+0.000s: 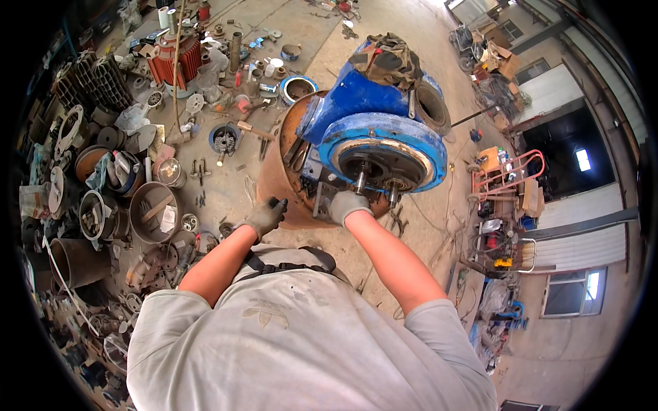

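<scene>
Your gloved right hand [347, 205] closes over a part at the lower rim of the blue gearbox housing [373, 127]; your gloved left hand [264, 217] rests curled on the drum's edge, holding nothing you can make out.

The housing sits on a rusty steel drum [277, 175], its round open face [380, 161] tilted toward you, directly ahead of and above your right hand. Two short steel shafts [360, 181] stick out of that face, their long axes pointing down at your right hand, which is much the nearer; the left sits well off to the side. Loose parts litter the concrete floor [226, 185] at left.
</scene>
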The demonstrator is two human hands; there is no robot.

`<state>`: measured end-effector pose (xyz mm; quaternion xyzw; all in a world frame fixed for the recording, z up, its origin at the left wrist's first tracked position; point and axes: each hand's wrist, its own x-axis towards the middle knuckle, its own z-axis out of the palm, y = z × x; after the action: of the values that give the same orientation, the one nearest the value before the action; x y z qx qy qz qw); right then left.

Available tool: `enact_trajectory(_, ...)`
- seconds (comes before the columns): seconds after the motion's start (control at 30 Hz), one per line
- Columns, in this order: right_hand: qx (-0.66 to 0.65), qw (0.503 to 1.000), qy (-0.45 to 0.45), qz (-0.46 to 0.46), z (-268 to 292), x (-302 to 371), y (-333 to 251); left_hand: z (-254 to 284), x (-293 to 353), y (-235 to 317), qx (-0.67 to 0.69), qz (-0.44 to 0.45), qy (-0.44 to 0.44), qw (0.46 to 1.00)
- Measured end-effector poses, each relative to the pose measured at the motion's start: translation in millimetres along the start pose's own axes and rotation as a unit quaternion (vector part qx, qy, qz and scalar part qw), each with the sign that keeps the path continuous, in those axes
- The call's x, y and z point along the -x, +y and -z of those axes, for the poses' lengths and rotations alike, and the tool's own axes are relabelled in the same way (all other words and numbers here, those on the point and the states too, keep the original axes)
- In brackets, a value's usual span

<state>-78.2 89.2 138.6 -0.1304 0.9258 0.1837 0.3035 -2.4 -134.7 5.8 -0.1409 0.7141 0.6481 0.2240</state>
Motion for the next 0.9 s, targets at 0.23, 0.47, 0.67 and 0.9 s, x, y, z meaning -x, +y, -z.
enact_trajectory(0.23,0.006,1.0,-0.003,0.021,-35.9,-32.9,4.4,5.4,12.9,-7.0,0.003,0.01,0.001,1.0)
enact_trajectory(0.47,0.047,0.996,0.049,0.055,-40.5,-27.2,6.4,9.1,23.1,-10.0,0.006,0.023,0.004,1.0)
enact_trajectory(0.67,-0.047,0.978,0.117,0.169,-46.2,-24.0,31.2,8.5,26.7,-15.1,0.011,0.023,-0.001,1.0)
enact_trajectory(0.9,-0.236,0.96,0.122,0.086,-41.6,7.7,19.3,9.3,23.0,-6.1,-0.042,-0.054,0.01,0.998)
